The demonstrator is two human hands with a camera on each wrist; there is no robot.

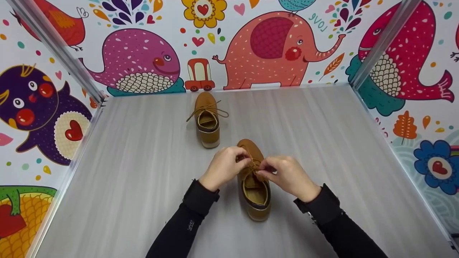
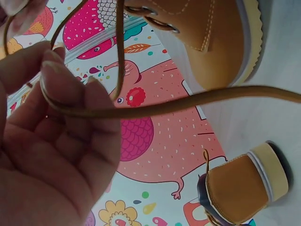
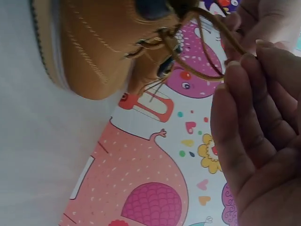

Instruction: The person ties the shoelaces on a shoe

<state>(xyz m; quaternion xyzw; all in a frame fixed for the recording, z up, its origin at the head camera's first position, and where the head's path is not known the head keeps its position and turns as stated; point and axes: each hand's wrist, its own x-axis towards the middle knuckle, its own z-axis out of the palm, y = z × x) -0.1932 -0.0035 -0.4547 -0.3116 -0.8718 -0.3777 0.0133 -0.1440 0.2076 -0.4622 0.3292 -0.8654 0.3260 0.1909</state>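
A tan lace-up shoe [image 1: 259, 213] stands on the floor between the two hands, toe pointing away. My left hand [image 1: 224, 166] pinches a brown shoelace [image 2: 188, 100] between thumb and fingers, and one length trails off past the fingertips. On the other side, my right hand [image 1: 288, 175] holds a looped part of the lace [image 3: 221, 30] at its fingertips. Both hands are close together over the shoe's tongue and eyelets. Farther off, the matching shoe [image 1: 210, 138] sits upright, its lace [image 1: 206, 108] spread to both sides.
Grey wood-patterned board [image 1: 150, 161] lies under the shoes. Printed cartoon panels [image 1: 265, 53] stand at the back and both sides, joined by metal corner strips [image 1: 387, 43]. The far shoe's toe is close to the back panel.
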